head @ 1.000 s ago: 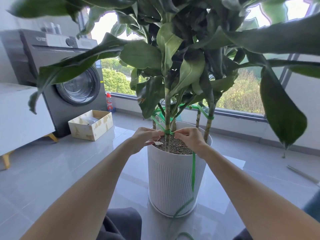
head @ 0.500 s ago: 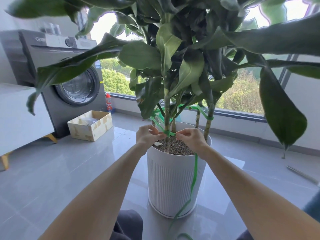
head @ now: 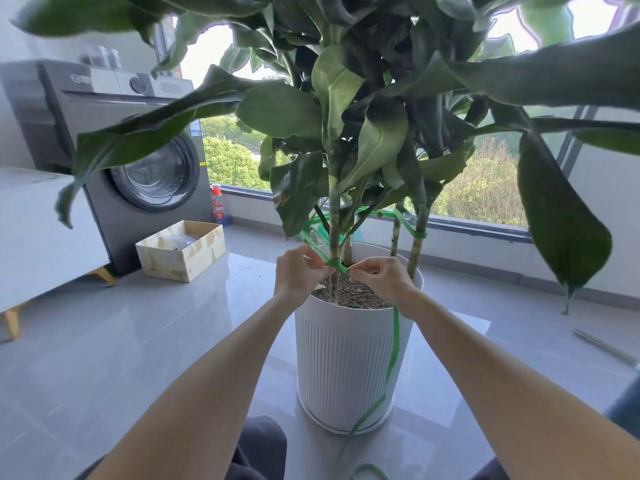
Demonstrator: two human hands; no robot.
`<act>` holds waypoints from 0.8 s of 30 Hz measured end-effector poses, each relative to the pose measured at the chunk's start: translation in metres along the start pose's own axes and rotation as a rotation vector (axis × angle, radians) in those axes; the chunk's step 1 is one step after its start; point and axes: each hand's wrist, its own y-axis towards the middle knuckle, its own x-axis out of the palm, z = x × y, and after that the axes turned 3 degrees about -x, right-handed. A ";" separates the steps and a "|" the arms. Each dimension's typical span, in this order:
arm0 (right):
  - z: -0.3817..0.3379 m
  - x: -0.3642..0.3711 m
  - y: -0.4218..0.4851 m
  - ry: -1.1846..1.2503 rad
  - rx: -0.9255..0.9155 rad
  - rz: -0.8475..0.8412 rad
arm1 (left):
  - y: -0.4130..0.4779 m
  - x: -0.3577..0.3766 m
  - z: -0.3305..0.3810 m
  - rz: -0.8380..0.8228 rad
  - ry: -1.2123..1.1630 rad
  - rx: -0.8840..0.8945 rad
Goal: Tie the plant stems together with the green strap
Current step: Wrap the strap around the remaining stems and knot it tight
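Note:
A leafy plant with several thin stems [head: 334, 220] grows from soil in a white ribbed pot [head: 343, 368] on the floor. A green strap [head: 394, 344] loops between the stems higher up, wraps the front stem just above the soil, then hangs down the pot's front to the floor. My left hand [head: 299, 271] pinches the strap at the left of the front stem. My right hand [head: 379, 277] pinches it at the right of that stem. Both hands hover over the pot's rim.
A grey washing machine [head: 131, 161] stands at the back left, with an open cardboard box [head: 181, 251] in front of it and a white cabinet [head: 41, 230] at far left. A red-capped bottle [head: 217, 206] sits by the window sill. Big leaves hang overhead.
Both hands have risen a little along the front stem, and the strap wrap around it has moved up with them. The pot and plant have stayed put.

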 end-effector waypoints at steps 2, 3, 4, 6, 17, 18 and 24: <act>-0.001 0.001 -0.001 0.027 0.006 -0.009 | -0.001 0.000 0.001 0.009 0.018 0.013; -0.001 0.001 -0.001 0.046 0.013 -0.012 | -0.001 0.000 0.001 0.012 0.024 0.017; -0.001 0.001 -0.001 0.066 0.023 -0.018 | -0.001 0.000 0.002 0.015 0.029 0.018; -0.002 0.001 -0.002 0.100 0.042 -0.035 | 0.000 0.000 0.001 0.019 0.049 0.019; -0.006 -0.001 -0.003 0.169 0.125 -0.061 | 0.000 0.000 0.002 0.027 0.116 0.064; -0.007 -0.001 -0.003 0.176 0.132 -0.063 | 0.000 0.000 0.002 0.030 0.115 0.057; -0.006 -0.002 -0.001 0.206 0.180 -0.081 | 0.000 0.002 0.007 0.063 0.184 0.001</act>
